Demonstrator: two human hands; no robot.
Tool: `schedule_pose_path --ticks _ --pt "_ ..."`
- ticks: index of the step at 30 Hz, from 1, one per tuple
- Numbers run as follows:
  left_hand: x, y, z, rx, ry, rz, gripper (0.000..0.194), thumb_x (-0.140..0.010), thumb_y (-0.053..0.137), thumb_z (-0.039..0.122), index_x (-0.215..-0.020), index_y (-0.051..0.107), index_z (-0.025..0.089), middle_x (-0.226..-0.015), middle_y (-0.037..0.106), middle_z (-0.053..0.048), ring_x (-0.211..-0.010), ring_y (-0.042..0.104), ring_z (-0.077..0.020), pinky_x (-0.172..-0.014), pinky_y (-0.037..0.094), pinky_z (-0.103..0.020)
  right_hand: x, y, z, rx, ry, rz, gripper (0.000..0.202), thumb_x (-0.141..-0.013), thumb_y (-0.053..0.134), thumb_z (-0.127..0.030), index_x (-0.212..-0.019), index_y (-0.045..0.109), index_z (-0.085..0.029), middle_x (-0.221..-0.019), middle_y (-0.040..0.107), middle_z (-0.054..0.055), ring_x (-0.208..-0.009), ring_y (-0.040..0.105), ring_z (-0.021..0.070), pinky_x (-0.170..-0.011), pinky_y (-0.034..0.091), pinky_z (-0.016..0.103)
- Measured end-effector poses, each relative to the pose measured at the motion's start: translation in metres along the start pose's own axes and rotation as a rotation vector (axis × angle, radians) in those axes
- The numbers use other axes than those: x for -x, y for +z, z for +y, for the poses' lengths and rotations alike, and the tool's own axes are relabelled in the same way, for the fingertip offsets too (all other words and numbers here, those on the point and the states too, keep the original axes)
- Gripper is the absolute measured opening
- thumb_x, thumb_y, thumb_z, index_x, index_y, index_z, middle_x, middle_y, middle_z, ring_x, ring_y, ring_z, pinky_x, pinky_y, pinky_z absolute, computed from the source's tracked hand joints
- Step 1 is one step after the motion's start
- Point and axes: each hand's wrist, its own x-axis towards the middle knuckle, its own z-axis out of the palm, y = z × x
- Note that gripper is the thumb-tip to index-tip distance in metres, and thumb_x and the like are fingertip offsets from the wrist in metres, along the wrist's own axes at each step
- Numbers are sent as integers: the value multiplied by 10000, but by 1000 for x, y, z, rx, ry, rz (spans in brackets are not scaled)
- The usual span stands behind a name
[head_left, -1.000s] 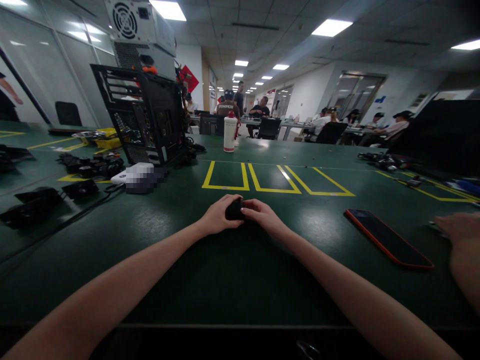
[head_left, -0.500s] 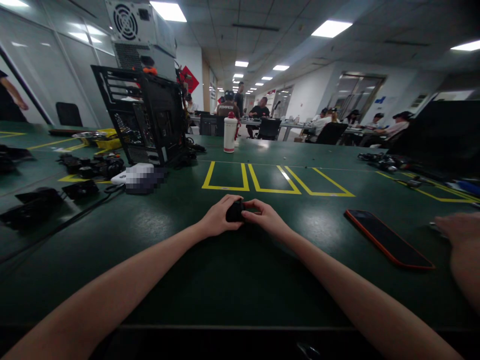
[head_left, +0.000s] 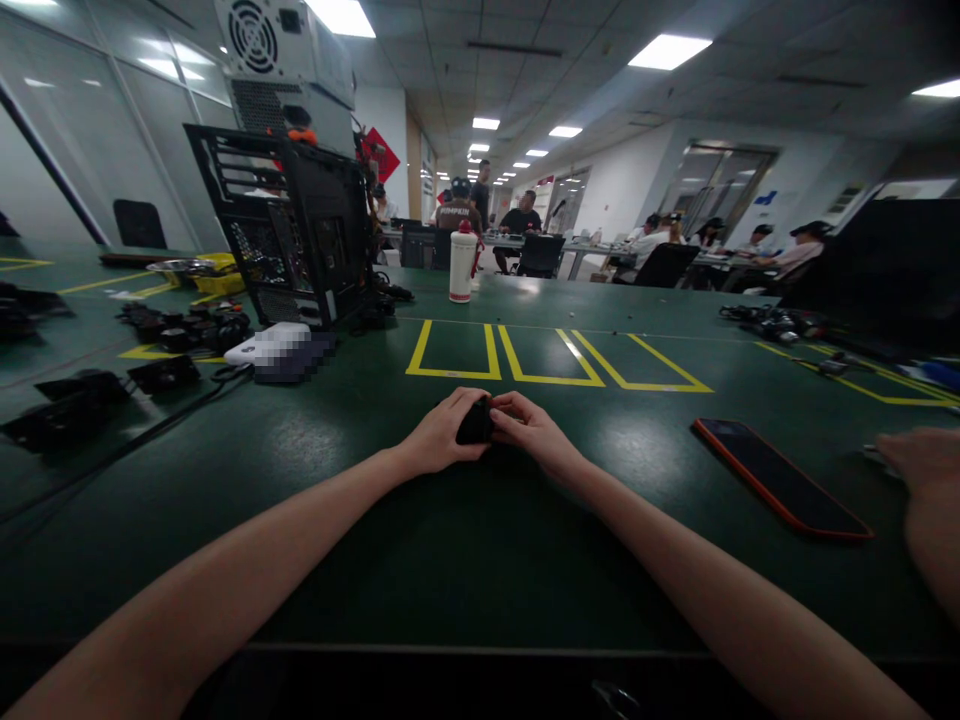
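Between my two hands, low over the green table (head_left: pixel 450 560), is a small black object (head_left: pixel 473 424); its exact kind is hard to make out. My left hand (head_left: pixel 442 432) wraps round its left side, thumb below and fingers over the top. On its right side, the fingertips of my right hand (head_left: pixel 529 428) are pinched together against it. Whether they grip a smaller part there is hidden. Beyond my hands, yellow tape rectangles (head_left: pixel 551 381) mark the tabletop.
A phone in an orange case (head_left: pixel 780 480) lies to the right, near another person's hand (head_left: pixel 919 460). At left stand an open computer case (head_left: pixel 300 230), a white device (head_left: pixel 266 345) with a cable, and black parts (head_left: pixel 67 410). A white bottle (head_left: pixel 463 265) stands farther back.
My right fingers have shifted slightly and curl more closely at the black object's right side. My left hand keeps its hold. The whole view has moved a little.
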Motion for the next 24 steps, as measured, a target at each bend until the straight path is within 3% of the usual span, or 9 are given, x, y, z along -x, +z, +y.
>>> schedule_pose_path --ticks 6,12,17,21,24 --pt "1 -1 0 1 -23 -5 566 -669 630 252 -1171 375 203 -1153 449 -74 -1053 461 -237 -911 392 -387 0 -9 2 114 -26 -63 345 -663 663 -227 -986 553 -179 -1023 583 46 -931 562 166 -872 440 367" --pt "1 1 0 -26 17 0 564 -671 630 243 -1169 369 190 -1155 449 -74 -1072 450 -222 -944 371 -368 -6 -3 11 -4 123 6 246 -735 583 -337 -885 582 -143 -885 596 61 -837 581 162 -837 460 355" --pt "0 0 -1 -11 16 5 565 -661 634 228 -1162 376 182 -1144 452 -77 -1058 455 -222 -929 380 -369 -4 3 7 -35 48 60 242 -740 574 -279 -960 503 -208 -895 567 25 -877 567 156 -808 477 340" --pt "0 0 -1 3 4 8 560 -655 637 238 -1153 386 194 -1142 453 -75 -1048 461 -229 -917 387 -380 1 2 1 -6 50 -2 210 -769 541 -303 -959 495 -225 -872 571 15 -870 573 151 -812 477 348" --pt "0 0 -1 8 -20 -1 564 -659 634 249 -1160 382 194 -1143 449 -77 -1041 465 -232 -898 402 -381 2 -2 1 80 18 -43 286 -722 607 -309 -969 509 -204 -946 578 32 -910 567 168 -830 465 365"
